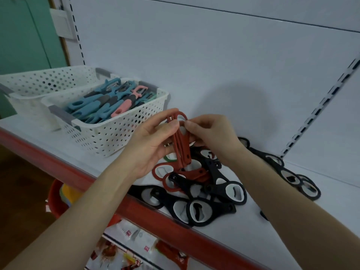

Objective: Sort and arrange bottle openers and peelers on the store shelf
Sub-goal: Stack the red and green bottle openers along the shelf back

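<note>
Bundle of red openers [180, 141] clamped upright in left grip [153, 145] just above the black openers [204, 201] heaped on the shelf [292, 221], right grip [212, 134] pinching the top loops, seemingly squaring one colour together, peelers [105, 106] lying sorted in the basket [120, 133] alongside.

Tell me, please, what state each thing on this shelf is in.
Stack of red plastic bottle openers, held upright above the shelf.
Left hand, gripping that stack.
Right hand, pinching the stack's top loop.
Black plastic bottle openers, heaped loose on the shelf.
White perforated plastic basket, filled with blue and pink peelers.
</note>
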A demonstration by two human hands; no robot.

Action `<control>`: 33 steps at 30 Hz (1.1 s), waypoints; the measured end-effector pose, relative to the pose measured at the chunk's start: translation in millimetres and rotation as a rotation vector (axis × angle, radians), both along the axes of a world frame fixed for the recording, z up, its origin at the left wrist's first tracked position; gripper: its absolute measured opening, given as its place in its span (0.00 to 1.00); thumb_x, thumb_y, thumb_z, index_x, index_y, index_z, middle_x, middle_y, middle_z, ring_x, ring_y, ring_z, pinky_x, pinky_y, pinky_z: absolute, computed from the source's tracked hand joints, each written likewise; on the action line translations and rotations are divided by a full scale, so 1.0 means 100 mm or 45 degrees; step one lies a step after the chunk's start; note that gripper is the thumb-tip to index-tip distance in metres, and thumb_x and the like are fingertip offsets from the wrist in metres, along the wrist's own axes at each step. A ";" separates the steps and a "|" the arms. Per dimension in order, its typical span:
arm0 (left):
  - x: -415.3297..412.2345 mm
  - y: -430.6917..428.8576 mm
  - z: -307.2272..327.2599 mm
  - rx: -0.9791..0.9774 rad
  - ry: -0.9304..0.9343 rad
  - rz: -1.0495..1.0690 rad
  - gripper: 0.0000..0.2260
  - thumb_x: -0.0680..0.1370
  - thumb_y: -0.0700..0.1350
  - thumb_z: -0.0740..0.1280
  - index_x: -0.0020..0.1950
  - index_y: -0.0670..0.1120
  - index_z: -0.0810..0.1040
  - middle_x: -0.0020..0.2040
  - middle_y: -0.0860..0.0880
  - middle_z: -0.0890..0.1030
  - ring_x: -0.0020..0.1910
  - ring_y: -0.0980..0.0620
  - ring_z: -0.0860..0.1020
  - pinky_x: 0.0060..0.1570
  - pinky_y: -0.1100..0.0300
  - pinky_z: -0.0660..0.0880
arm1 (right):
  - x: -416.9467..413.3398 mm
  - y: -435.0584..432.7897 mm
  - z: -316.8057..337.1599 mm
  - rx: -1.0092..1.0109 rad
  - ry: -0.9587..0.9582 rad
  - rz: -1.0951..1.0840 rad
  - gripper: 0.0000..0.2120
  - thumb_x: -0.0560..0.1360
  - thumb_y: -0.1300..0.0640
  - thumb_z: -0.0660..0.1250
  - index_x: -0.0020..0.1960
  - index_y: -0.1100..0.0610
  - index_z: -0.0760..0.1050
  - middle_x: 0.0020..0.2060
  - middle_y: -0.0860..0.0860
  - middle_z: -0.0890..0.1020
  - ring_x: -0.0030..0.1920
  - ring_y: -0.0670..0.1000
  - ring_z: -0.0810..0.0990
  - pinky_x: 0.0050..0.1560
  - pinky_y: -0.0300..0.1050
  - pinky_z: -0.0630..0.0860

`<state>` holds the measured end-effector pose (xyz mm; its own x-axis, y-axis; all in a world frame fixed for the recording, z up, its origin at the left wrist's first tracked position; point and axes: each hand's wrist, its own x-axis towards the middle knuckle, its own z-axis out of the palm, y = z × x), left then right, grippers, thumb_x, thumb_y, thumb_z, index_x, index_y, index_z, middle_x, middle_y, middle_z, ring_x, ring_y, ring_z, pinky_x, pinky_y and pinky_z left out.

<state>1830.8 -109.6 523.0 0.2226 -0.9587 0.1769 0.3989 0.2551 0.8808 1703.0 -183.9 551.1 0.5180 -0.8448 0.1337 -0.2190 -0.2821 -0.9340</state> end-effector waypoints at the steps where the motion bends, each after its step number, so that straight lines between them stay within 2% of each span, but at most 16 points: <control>1: -0.01 0.01 0.01 0.005 0.009 -0.008 0.19 0.68 0.42 0.66 0.59 0.46 0.76 0.42 0.47 0.83 0.41 0.51 0.82 0.39 0.57 0.79 | 0.00 0.01 -0.01 -0.002 -0.003 -0.001 0.05 0.74 0.58 0.68 0.41 0.58 0.80 0.37 0.59 0.82 0.36 0.51 0.80 0.44 0.48 0.80; 5: -0.01 0.02 -0.02 0.036 0.055 -0.011 0.18 0.69 0.41 0.66 0.59 0.46 0.76 0.42 0.48 0.81 0.38 0.52 0.81 0.38 0.57 0.79 | 0.00 0.04 -0.05 -0.014 0.018 0.026 0.05 0.73 0.57 0.69 0.39 0.56 0.79 0.32 0.52 0.82 0.32 0.45 0.79 0.38 0.39 0.79; 8: 0.03 0.02 -0.04 0.036 0.120 0.039 0.14 0.68 0.41 0.66 0.53 0.46 0.78 0.39 0.47 0.82 0.37 0.51 0.81 0.38 0.55 0.80 | -0.04 0.06 -0.07 -0.035 0.012 -0.001 0.04 0.73 0.57 0.69 0.40 0.57 0.78 0.31 0.50 0.81 0.31 0.44 0.80 0.37 0.37 0.80; 11: 0.04 0.01 -0.09 0.044 0.179 0.078 0.12 0.68 0.41 0.66 0.51 0.46 0.78 0.39 0.47 0.82 0.36 0.51 0.82 0.36 0.56 0.80 | -0.05 0.06 -0.08 -0.029 0.002 -0.003 0.05 0.73 0.61 0.68 0.38 0.57 0.78 0.31 0.52 0.81 0.31 0.47 0.79 0.38 0.40 0.81; 16: -0.06 -0.02 -0.15 0.080 0.169 0.091 0.16 0.68 0.41 0.67 0.55 0.47 0.78 0.46 0.43 0.80 0.41 0.50 0.80 0.38 0.58 0.79 | 0.03 0.06 -0.17 -0.059 0.076 0.008 0.07 0.73 0.62 0.68 0.37 0.55 0.78 0.35 0.56 0.82 0.36 0.54 0.82 0.43 0.50 0.82; 19: -0.08 -0.02 -0.16 0.071 0.175 0.061 0.16 0.68 0.41 0.67 0.56 0.46 0.78 0.44 0.46 0.81 0.39 0.51 0.80 0.37 0.58 0.79 | 0.05 0.03 -0.20 -0.038 0.007 -0.094 0.08 0.74 0.60 0.68 0.36 0.54 0.77 0.35 0.57 0.83 0.38 0.58 0.83 0.45 0.54 0.81; 23: -0.13 -0.02 -0.14 0.075 0.119 0.065 0.14 0.72 0.38 0.66 0.57 0.47 0.77 0.36 0.52 0.80 0.34 0.54 0.79 0.34 0.59 0.78 | 0.10 0.05 -0.24 -0.260 0.116 -0.151 0.05 0.74 0.57 0.67 0.39 0.55 0.78 0.34 0.50 0.82 0.37 0.49 0.81 0.44 0.45 0.79; 26: -0.08 -0.01 -0.13 0.111 0.150 0.108 0.11 0.76 0.36 0.64 0.55 0.46 0.78 0.38 0.47 0.78 0.35 0.51 0.80 0.35 0.56 0.80 | 0.02 0.06 -0.20 -0.332 0.165 -0.067 0.05 0.74 0.57 0.68 0.39 0.53 0.78 0.34 0.47 0.81 0.39 0.47 0.80 0.43 0.36 0.76; 28: 0.00 0.01 -0.13 0.136 0.198 0.147 0.10 0.76 0.37 0.63 0.54 0.47 0.78 0.43 0.42 0.79 0.41 0.47 0.82 0.39 0.53 0.81 | -0.12 0.02 -0.18 -0.444 0.390 0.082 0.02 0.73 0.59 0.68 0.43 0.55 0.79 0.36 0.44 0.79 0.40 0.45 0.79 0.42 0.27 0.71; 29: 0.04 0.01 -0.14 0.143 0.230 0.165 0.10 0.77 0.37 0.62 0.54 0.47 0.77 0.46 0.40 0.80 0.43 0.45 0.82 0.41 0.52 0.81 | -0.21 -0.01 -0.18 -0.491 0.580 0.200 0.05 0.73 0.58 0.68 0.48 0.55 0.80 0.39 0.43 0.78 0.43 0.44 0.77 0.44 0.25 0.70; 31: 0.11 0.02 -0.15 0.154 0.267 0.182 0.10 0.78 0.38 0.61 0.56 0.48 0.76 0.52 0.36 0.79 0.48 0.43 0.82 0.42 0.51 0.81 | -0.35 -0.04 -0.20 -0.485 0.942 0.460 0.12 0.73 0.56 0.69 0.56 0.53 0.77 0.46 0.42 0.78 0.49 0.43 0.76 0.52 0.32 0.72; 33: 0.13 0.01 -0.15 0.159 0.275 0.174 0.10 0.79 0.39 0.60 0.58 0.49 0.75 0.55 0.36 0.78 0.50 0.42 0.82 0.43 0.49 0.81 | -0.40 -0.02 -0.22 -0.426 1.066 0.528 0.14 0.72 0.54 0.70 0.58 0.52 0.77 0.49 0.44 0.78 0.52 0.45 0.76 0.56 0.39 0.72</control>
